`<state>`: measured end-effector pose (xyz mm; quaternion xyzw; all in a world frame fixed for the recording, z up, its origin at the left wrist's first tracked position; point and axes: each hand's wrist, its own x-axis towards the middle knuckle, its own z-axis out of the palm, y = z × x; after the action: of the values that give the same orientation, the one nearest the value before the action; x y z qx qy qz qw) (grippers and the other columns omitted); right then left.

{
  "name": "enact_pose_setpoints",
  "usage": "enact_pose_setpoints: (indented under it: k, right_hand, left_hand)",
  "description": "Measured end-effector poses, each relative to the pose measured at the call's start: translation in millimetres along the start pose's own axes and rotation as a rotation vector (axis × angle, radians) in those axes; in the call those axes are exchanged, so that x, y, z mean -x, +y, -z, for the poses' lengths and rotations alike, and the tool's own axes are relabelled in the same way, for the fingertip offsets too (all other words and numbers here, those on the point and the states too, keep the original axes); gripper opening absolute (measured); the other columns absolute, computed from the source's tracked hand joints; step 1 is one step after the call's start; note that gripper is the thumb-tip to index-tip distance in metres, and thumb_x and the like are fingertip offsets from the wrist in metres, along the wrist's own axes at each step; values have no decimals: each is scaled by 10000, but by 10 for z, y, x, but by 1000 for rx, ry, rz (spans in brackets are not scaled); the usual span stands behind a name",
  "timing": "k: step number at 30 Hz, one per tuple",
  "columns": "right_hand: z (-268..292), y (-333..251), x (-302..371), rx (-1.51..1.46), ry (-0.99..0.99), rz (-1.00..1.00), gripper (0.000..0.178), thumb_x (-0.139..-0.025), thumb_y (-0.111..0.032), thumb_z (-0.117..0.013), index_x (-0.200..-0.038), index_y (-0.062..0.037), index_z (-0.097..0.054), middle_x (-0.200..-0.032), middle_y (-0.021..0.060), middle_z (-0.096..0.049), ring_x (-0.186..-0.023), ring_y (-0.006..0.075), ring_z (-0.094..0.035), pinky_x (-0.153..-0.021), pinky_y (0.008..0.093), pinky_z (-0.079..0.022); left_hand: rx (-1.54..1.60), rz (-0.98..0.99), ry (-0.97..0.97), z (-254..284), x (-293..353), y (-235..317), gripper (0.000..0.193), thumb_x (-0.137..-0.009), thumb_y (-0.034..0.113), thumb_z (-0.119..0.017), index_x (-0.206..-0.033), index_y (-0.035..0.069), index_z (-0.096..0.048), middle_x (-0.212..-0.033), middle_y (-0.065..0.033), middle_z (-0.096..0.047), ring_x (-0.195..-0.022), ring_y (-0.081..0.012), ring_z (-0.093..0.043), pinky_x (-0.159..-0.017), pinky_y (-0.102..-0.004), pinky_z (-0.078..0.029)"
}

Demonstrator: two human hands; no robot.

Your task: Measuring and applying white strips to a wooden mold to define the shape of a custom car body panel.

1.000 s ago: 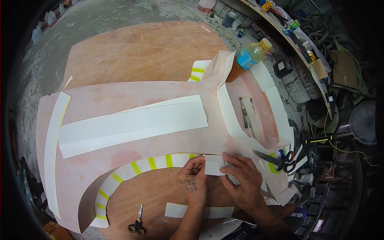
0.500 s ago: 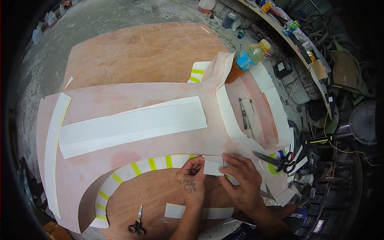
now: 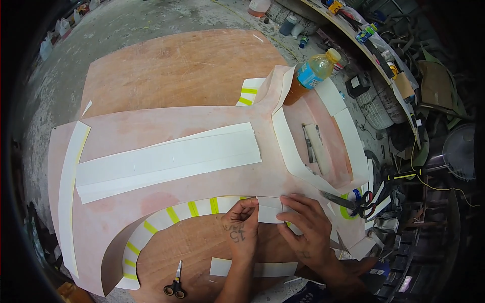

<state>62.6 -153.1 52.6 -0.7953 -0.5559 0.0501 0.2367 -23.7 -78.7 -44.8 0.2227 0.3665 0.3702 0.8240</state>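
White card piece (image 3: 268, 210) located just below and right of the centre of the frame, between the two hands, at the lower edge of a pinkish moulded panel (image 3: 214, 179). Left hand (image 3: 240, 224): fingers curled, thumb and fingertips pinched together at the piece's left edge. Right hand (image 3: 309, 224): fingers partly bent and slightly spread, tips at the piece's right edge; whether they grip it or only press on it cannot be told. Left of the hands, a curved white band (image 3: 160, 220) follows the panel's arch, crossed at intervals by yellow tape strips (image 3: 193, 208). Black-handled small scissors (image 3: 175, 286) lie at the lower left of centre, blades pointing up the frame. A loose white strip (image 3: 276, 270) lies at the bottom centre, partly hidden by the left forearm. Two long white sheets (image 3: 169, 161) overlap on the panel, left of centre; a narrow curved strip (image 3: 74, 197) runs down its far-left end. Large scissors (image 3: 362, 206) rest at the right, beside a yellow-green tape roll (image 3: 346, 212). A yellow-capped bottle (image 3: 314, 73) stands tilted at the upper right of the panel.
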Motion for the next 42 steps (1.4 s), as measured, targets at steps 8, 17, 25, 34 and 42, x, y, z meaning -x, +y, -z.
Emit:
enact_pose_setpoints:
  k: [8, 17, 25, 34, 42]
  right_hand:
    - [25, -34, -42, -10, -11, -4, 242, -754, -65, -743, -977, -74, -650, -1201, 116, -618, -1121, 329, -566, -902, 413, -503]
    - [11, -20, -33, -7, -15, -12, 231, -760, -63, -739, -971, -72, -647, -1199, 118, -621, -1122, 328, -566, -904, 411, -502]
    - [12, -11, -42, 5, -29, -3, 222, -763, -70, -729, -962, -72, -631, -1236, 92, -618, -1126, 337, -564, -901, 409, -505]
    - [2, -150, -148, 101, -81, -2, 392, -786, -75, -668, -1170, -98, -594, -1233, 55, -608, -1100, 314, -550, -839, 383, -524]
    - [-110, -156, -201, 183, -33, 40, 503, -728, -48, -652, -1229, -87, -628, -1102, 72, -592, -1018, 290, -551, -816, 382, -507]
  left_hand:
    - [-14, -38, 7, -37, 9, 55, 93, -851, -35, -666, -943, -45, -666, -907, -91, -700, -815, -108, -651, -762, -218, -501]
    - [20, -79, 27, -25, 20, -64, 96, -852, -47, -659, -948, -45, -662, -921, -89, -702, -829, -102, -655, -775, -212, -496]
    - [22, -59, 18, -44, 20, -18, 94, -852, -42, -664, -946, -44, -662, -908, -81, -696, -807, -94, -646, -753, -204, -488]
    - [-31, -1, -41, 6, -36, 42, 70, -870, -26, -655, -939, -40, -654, -897, -74, -689, -798, -82, -630, -725, -195, -478]
    - [-23, -6, -92, -51, -26, 146, 58, -886, -12, -647, -939, -33, -641, -898, -64, -683, -829, -86, -633, -759, -201, -487]
